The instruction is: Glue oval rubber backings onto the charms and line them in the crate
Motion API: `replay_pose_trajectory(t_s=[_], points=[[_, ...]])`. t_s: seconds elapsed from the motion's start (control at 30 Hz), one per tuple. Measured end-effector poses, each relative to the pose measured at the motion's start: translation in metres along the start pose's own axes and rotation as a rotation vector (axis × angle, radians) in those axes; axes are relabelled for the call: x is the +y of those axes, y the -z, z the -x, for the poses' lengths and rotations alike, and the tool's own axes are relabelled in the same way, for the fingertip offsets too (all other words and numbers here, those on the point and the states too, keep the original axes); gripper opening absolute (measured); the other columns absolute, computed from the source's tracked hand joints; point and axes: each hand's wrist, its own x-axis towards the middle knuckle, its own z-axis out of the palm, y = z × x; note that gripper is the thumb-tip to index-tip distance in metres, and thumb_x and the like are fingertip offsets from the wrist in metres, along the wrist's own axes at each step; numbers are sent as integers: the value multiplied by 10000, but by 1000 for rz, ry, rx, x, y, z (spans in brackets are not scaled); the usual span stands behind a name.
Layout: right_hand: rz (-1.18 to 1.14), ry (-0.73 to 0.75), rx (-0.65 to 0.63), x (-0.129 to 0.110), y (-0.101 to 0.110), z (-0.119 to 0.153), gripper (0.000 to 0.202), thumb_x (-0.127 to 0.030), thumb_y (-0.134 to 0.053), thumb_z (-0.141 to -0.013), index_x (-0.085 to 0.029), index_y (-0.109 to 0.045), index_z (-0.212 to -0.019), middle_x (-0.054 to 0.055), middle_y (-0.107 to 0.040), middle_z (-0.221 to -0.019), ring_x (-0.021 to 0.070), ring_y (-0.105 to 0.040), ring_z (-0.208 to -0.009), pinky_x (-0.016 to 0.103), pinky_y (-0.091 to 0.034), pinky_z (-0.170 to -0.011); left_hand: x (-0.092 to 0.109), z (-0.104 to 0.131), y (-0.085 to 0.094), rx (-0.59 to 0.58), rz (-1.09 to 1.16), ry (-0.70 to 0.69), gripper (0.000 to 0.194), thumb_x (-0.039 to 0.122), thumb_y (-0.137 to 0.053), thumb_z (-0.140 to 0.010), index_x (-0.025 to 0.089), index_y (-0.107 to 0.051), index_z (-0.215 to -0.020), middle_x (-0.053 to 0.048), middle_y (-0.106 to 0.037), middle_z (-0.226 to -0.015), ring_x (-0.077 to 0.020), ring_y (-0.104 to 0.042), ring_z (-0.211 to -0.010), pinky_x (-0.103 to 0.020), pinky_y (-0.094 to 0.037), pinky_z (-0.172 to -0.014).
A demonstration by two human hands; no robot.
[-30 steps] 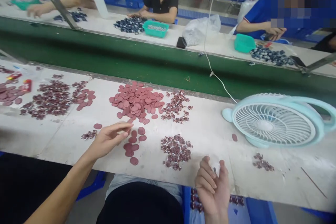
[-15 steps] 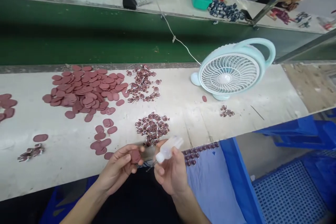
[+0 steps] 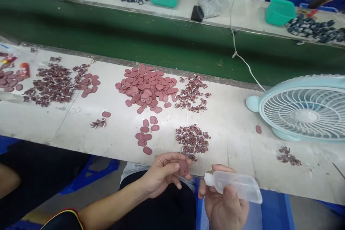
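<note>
Fingers of the left hand (image 3: 161,172) pinch a single maroon oval piece (image 3: 183,168), thumb and fingertips closed on its edges, holding it just off the near edge of the white worktable (image 3: 231,115). Close beside it, the right hand (image 3: 225,205) is wrapped around a small clear plastic bottle (image 3: 234,185), fingers curled shut on its body, with the thin nozzle lying level and its tip at the held piece; whether tip and piece touch cannot be told. Both hands hang over the person's dark lap, just short of the worktable's near edge. On the worktable, just beyond the left hand, lies a small scatter of loose ovals (image 3: 145,134), and beside that a heap of small printed maroon bits (image 3: 192,139). Further in sits a big pile of ovals (image 3: 147,86), with another cluster of printed bits touching its side. At the worktable's right end a pale blue fan (image 3: 302,109) lies tilted, its white cable running across the green belt (image 3: 151,39) behind the worktable. Beyond the belt, other people's hands work at green trays and dark blue parts
</note>
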Motion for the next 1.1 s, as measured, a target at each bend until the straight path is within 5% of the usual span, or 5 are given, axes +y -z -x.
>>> replay_pose_trajectory(t_s=[0.13,0.27,0.4,0.67,1.1], points=[[-33,-42,-21,-2,-5,-6,355,-522,-658,-879,-189,-750,-964,-50,-475,-562,133,-517,-427,239,-448,-327,4,0,0,26,8,39,198,288,-768,-879,190,-752,-1050,-92,-789,-934,-209,-786,-787,-187,-601,-519],[-31,-55,-31,0,-8,-7,369,-544,-677,-860,-203,-738,-985,-50,-502,-587,143,-550,-436,248,-458,-344,9,1,-2,29,9,33,224,259,-801,-855,185,-779,-1065,-110,-782,-1107,-146,-766,-801,-186,-606,-683],[37,28,-36,0,-15,-3,345,-512,-670,-864,-209,-707,-1023,-12,-621,-669,187,-621,-442,287,-473,-359,11,2,-2,-23,5,53,466,186,-912,-709,204,-778,-1155,-103,-760,-1212,-111,-744,-787,-167,-581,-704],[254,328,191,10,-37,6,253,-418,-692,-826,-188,-699,-931,-3,-659,-635,221,-618,-422,357,-496,-351,3,4,-5,9,16,35,371,327,-916,-724,202,-816,-1058,-119,-816,-1056,-200,-785,-917,-199,-589,-732],[408,412,236,16,-44,6,149,-317,-614,-834,-238,-713,-914,-22,-664,-639,217,-597,-423,390,-475,-353,4,3,-7,-28,39,15,386,336,-926,-704,192,-819,-1046,-114,-816,-1036,-171,-747,-764,-333,-597,-810]])
